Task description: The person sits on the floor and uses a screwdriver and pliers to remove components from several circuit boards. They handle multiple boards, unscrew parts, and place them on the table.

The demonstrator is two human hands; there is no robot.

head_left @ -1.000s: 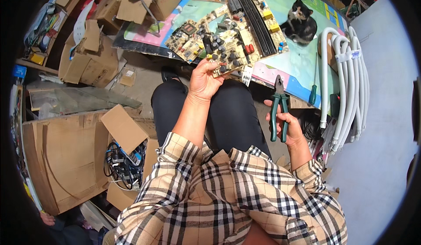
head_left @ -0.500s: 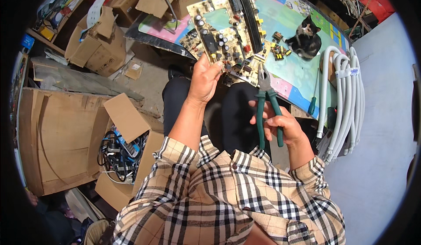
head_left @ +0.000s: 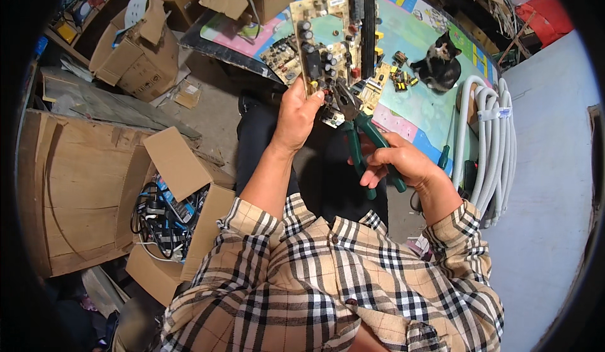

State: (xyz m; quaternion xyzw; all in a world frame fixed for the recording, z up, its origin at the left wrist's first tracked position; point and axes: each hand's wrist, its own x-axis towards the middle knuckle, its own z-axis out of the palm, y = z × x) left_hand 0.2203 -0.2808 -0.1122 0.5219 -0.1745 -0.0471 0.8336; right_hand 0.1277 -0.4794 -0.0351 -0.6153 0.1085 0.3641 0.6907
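My left hand [head_left: 296,116] grips the lower edge of a tan circuit board [head_left: 345,31], which is tilted up over the table's near edge. Capacitors, a black part and a long dark heat sink stand on it. Green-handled pliers [head_left: 367,141] are in my right hand [head_left: 403,158], its fingers around the handles. The handles are spread, and the pliers' jaws reach the lower part of the board; whether they bite on a component I cannot tell. More circuit boards [head_left: 282,60] lie on the table beneath and behind the held one.
A black-and-white cat [head_left: 437,62] sits on the colourful table mat [head_left: 403,40], near a small pile of yellow-and-black components [head_left: 403,79]. To the right are bundled grey hoses [head_left: 498,138] and a screwdriver [head_left: 444,157]. An open cardboard box [head_left: 208,226] of cables stands at left.
The pliers have swung up and left, from upright beside the board to touching its lower edge area. The board has shifted slightly right and stands more upright.
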